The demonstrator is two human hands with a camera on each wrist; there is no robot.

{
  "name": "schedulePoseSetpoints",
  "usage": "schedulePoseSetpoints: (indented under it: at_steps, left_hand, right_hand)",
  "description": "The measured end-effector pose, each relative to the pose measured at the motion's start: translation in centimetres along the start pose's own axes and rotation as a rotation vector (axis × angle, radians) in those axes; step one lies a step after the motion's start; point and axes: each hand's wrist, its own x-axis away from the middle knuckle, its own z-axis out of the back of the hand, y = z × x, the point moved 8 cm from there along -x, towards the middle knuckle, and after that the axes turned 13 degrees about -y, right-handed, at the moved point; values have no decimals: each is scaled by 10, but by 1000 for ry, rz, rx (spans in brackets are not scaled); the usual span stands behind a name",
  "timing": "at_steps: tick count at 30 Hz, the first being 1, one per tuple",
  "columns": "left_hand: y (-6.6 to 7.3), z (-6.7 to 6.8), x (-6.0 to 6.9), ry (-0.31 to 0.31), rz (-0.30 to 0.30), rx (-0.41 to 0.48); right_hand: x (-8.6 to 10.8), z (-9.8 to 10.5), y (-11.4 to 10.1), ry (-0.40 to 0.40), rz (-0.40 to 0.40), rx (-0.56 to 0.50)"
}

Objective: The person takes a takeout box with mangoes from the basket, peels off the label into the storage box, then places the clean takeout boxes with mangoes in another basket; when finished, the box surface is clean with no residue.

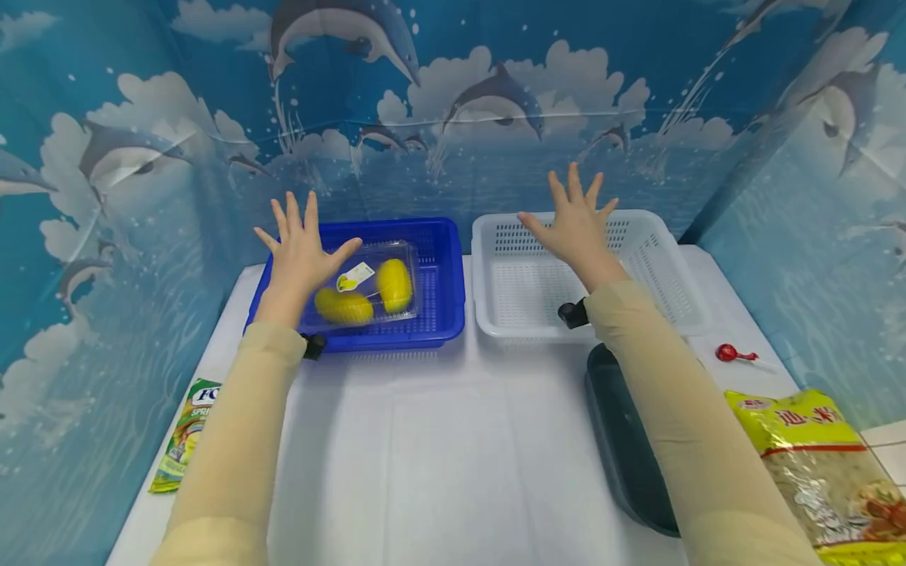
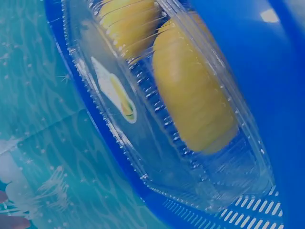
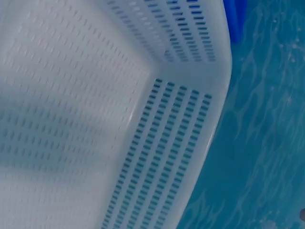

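Both hands are raised with fingers spread, holding nothing. In the head view the left hand (image 1: 299,255) is over the left part of a blue basket (image 1: 447,330). In that basket lies a clear plastic box (image 1: 382,250) with two yellow fruits (image 1: 394,284) and a small label (image 1: 355,277); the left wrist view shows the box (image 2: 157,143) and fruits (image 2: 190,86) up close. The right hand (image 1: 579,228) is above a white basket (image 1: 517,291) with nothing in it, whose slotted side (image 3: 162,152) shows in the right wrist view.
A dark green tray (image 1: 630,440) lies partly under the right forearm. To its right are a red-headed utensil (image 1: 727,353) and a large yellow-edged food bag (image 1: 828,464). A green packet (image 1: 185,440) lies beside the left forearm. Dolphin-print curtains (image 1: 495,110) surround the white table (image 1: 439,456).
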Motion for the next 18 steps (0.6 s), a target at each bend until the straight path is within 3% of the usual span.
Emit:
schedulePoseSetpoints:
  at_steps: [5,8,18]
  left_hand:
    - [-10,3,11,12,-5,94]
    - [-20,2,21,14,21,127]
    - [-73,-12,56,13,80,184]
  right_hand:
    - [0,-14,-17,-23,31,-41]
    - [-1,-27,-30,-54,45,-65]
    - [9,-75,-85,-167,134,-187]
